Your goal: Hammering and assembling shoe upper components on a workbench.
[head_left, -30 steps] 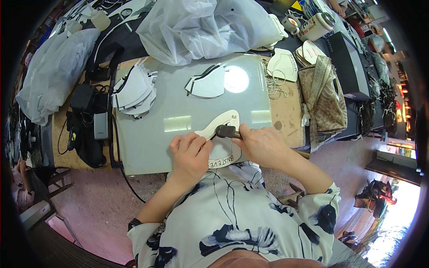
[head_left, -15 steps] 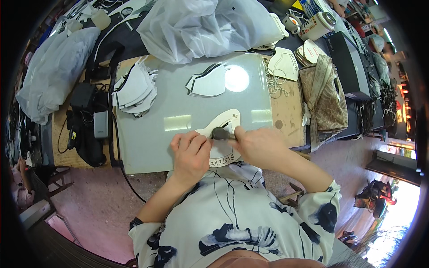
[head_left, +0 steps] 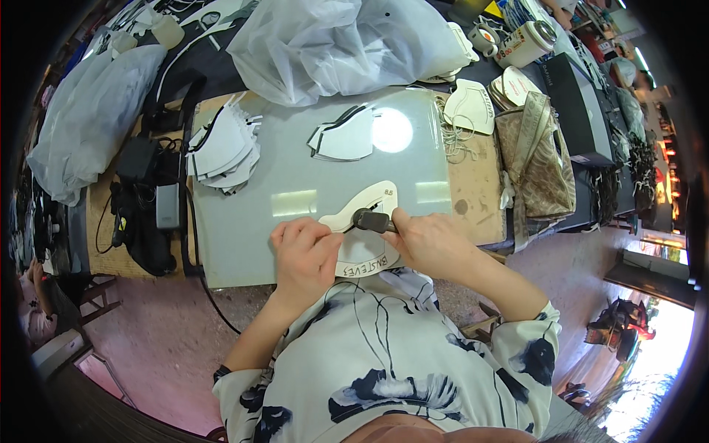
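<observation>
The right hand (head_left: 432, 238) has its fingers closed firmly around a short hammer with a dark, blunt head (head_left: 375, 221), and this head is over the middle of a flat, curved, cream-coloured card (head_left: 382, 190). Whether the head touches the card or is just above it, I cannot tell. The card lies near the front edge of a smooth, glossy, grey-green board (head_left: 258, 247), in front of the person. The left hand (head_left: 304, 255) is at the card's left side, with fingers bent and close together; I cannot tell if they pinch something or only press down.

In my judgement, the step in hand is the tapping flat of a thin, black strip (head_left: 374, 206) that shows along the card's inner curve. The next move seems to call for small, even blows along this curve, while the left fingertips stay away from the hammer
</observation>
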A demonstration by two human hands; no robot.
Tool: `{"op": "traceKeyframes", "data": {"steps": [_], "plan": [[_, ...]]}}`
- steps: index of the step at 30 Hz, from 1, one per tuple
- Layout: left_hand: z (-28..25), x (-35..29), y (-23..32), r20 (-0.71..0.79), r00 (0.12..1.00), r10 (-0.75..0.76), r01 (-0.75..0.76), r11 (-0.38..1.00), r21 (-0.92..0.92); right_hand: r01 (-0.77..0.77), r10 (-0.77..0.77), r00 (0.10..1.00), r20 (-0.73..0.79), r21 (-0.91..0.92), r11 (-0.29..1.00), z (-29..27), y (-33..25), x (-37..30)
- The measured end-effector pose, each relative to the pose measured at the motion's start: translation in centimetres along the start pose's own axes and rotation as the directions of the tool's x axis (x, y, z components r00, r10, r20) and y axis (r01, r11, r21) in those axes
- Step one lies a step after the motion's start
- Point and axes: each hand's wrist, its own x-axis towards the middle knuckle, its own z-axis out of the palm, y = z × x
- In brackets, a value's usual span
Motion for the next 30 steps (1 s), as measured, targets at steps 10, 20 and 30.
{"op": "traceKeyframes", "data": {"steps": [10, 20, 30], "plan": [[0.3, -0.1, -0.2, -0.027, 0.992, 0.122, -0.120, 0.990, 0.067, 0.046, -0.041, 0.993, 0.110, -0.049, 0.998, -0.9, -1.3, 0.4], [0.2, -0.2, -0.2, -0.029, 0.995, 0.092, -0.092, 0.995, 0.032, 0.022, -0.018, 0.995, 0.095, -0.042, 0.999, 0.0, -1.2, 0.3], [0.0, -0.6, -0.2, -0.037, 0.983, 0.180, -0.173, 0.975, 0.136, 0.062, -0.062, 0.996, 0.065, -0.001, 0.998, -1.0, -1.9, 0.6]]}}
